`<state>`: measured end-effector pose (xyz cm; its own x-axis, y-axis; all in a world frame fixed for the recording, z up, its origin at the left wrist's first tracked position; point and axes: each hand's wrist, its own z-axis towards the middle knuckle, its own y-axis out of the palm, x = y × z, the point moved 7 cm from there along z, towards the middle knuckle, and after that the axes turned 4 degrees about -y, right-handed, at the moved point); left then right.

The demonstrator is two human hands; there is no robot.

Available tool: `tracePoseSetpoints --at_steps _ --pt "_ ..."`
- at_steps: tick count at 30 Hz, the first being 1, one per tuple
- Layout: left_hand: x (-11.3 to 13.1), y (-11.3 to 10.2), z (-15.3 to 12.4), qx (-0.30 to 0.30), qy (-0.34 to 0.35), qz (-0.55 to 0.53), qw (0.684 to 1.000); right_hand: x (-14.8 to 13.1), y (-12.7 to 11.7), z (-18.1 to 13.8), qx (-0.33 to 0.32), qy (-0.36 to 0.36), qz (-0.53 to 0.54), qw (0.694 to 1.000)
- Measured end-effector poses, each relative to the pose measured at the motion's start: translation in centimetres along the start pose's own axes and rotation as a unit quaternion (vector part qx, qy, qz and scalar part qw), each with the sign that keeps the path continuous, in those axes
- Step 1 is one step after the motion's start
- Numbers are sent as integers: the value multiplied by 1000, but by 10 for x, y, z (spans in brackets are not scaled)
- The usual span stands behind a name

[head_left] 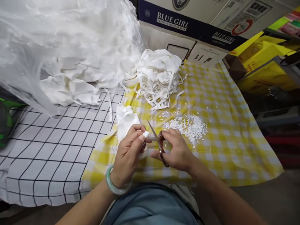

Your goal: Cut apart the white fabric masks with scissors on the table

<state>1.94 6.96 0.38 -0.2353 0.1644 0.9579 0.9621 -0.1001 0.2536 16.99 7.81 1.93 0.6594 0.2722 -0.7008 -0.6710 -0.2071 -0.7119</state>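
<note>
Between the thumb and fingers of my left hand [131, 148] is pinched the end of a white strap [145, 134], which sticks out toward the right. A piece of white fabric [126, 118] lies behind and under that hand; whether the strap belongs to it is hidden by my fingers. My right hand [177, 150] has its fingers through the brown handles of a pair of scissors [161, 147]. The blades are parted, pointing left, close to the strap end. Just past my right hand lies a pile of small white clippings [192, 126] on the yellow checked cloth.
A heap of white strapped fabric pieces [159, 75] sits at the back middle. On the left, a large clear plastic bag [82, 31] holds more white fabric. Cardboard boxes [171, 40] stand behind. The yellow checked cloth [225, 125] overlaps a white grid cloth [61, 150].
</note>
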Motion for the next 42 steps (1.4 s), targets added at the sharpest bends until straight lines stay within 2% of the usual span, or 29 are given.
tracePoseSetpoints --at_steps 3,6,13,21,31,36,42 --pt "-3 8 -2 -16 11 53 998 1 3 -11 -45 -8 -20 999" --pt "-4 11 -2 -21 24 97 995 3 5 -14 -54 -1 -12 998" --pt "-10 10 -3 -27 12 95 995 8 9 -16 -75 0 22 997" --pt "-16 10 -4 -22 13 89 996 12 11 -17 -75 9 52 996" --pt "-13 14 -4 -36 38 140 989 17 8 -19 -56 18 57 997" --pt "-9 28 5 -58 48 172 982 26 2 -27 -44 38 60 996" --pt "-11 63 22 -140 76 217 963 54 -9 -53 2 114 62 992"
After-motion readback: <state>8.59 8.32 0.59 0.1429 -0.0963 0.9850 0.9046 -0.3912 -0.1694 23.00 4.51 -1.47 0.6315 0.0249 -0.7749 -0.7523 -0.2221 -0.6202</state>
